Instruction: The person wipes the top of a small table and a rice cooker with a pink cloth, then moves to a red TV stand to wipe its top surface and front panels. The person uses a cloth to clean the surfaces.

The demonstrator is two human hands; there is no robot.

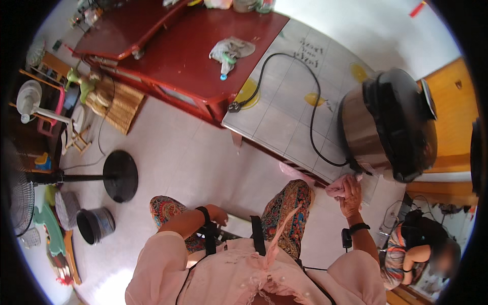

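Note:
My right hand [350, 196] presses a pink cloth [337, 187] at the near edge of a table with a tile-patterned cover [282, 122]. Just beyond it stands an electric cooker [366, 126] with a brown body and black lid. Its black power cord [313, 114] loops over the cover to a plug [234, 106] near the left corner. Held low over my lap, my left hand [218, 214] has its fingers partly hidden, and nothing shows plainly in it.
A red wooden table [171, 61] adjoins on the left, bearing a crumpled grey cloth [230, 51]. A black fan base [120, 176] and a dark bucket [95, 225] stand on the floor at left. Another person [413, 248] is at the lower right. Pink plastic [293, 171] shows under the table edge.

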